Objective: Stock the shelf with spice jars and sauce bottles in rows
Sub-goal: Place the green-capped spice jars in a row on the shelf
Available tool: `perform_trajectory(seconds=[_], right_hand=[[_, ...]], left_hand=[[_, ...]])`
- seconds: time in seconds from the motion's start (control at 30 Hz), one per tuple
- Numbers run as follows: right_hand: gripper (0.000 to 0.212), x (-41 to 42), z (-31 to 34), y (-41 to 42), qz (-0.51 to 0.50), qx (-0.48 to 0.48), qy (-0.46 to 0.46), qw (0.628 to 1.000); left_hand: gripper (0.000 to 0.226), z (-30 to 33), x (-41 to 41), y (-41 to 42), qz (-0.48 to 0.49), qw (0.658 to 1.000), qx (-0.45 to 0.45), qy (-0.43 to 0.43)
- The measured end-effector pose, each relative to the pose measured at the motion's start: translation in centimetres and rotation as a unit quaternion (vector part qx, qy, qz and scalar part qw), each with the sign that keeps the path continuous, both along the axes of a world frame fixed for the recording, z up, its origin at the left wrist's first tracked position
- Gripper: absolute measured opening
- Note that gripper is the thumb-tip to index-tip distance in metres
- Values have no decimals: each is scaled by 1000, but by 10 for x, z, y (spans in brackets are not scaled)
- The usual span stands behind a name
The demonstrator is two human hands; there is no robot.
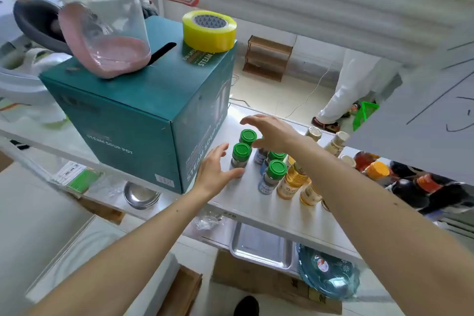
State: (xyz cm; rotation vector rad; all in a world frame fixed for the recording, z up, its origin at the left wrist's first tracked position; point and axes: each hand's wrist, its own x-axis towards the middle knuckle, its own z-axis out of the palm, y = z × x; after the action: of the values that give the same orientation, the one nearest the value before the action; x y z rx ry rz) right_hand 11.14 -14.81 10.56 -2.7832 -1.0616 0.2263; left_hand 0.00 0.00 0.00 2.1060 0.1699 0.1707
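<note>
Several green-capped spice jars stand in two short rows on the white shelf [266, 209]. My left hand [214, 168] lies open beside the nearest left jar [240, 155], its thumb against the jar's base. Spread open, my right hand [269, 131] hovers over the rear jars [248, 137], partly hiding one. Another green-capped jar [274, 174] stands in front. Amber sauce bottles [292, 179] line up to the right, with dark soy sauce bottles [410, 187] further right.
A teal soup pot box [133, 110] stands on the shelf left of the jars, carrying a tilted glass jar [102, 31] and a yellow tape roll [209, 29]. A metal tray [261, 246] and a blue glass dish [328, 272] sit below. A person's legs [351, 90] are beyond.
</note>
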Motion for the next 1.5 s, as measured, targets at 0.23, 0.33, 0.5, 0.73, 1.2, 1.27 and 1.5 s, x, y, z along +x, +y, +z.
perform_trajectory(seconds=[0.23,0.33,0.5,0.73,1.2,1.27,1.5], right_hand=[[64,24,-12,18,53,-134,28,989],[59,28,-13,18,66,-131,26,989],[53,32,-15,19,74,-111,25,991],[51,28,-12,18,45,-101,40,993],[52,-22,38,6,-6,-25,29,999],[51,-35,45,-1,-14,-4,24,1000],[50,-87,71,-40,-54,30,11,998]], left_hand=[[65,-14,11,-2,21,998,-37,-35],[56,-16,12,-3,15,998,-35,-51],[48,-18,14,-2,6,997,-36,-64],[44,-18,13,1,-19,996,-57,-62],[46,12,-21,11,-65,988,-138,-35],[45,21,-29,11,-73,986,-143,-40],[44,53,-52,-1,-113,980,-148,-65]])
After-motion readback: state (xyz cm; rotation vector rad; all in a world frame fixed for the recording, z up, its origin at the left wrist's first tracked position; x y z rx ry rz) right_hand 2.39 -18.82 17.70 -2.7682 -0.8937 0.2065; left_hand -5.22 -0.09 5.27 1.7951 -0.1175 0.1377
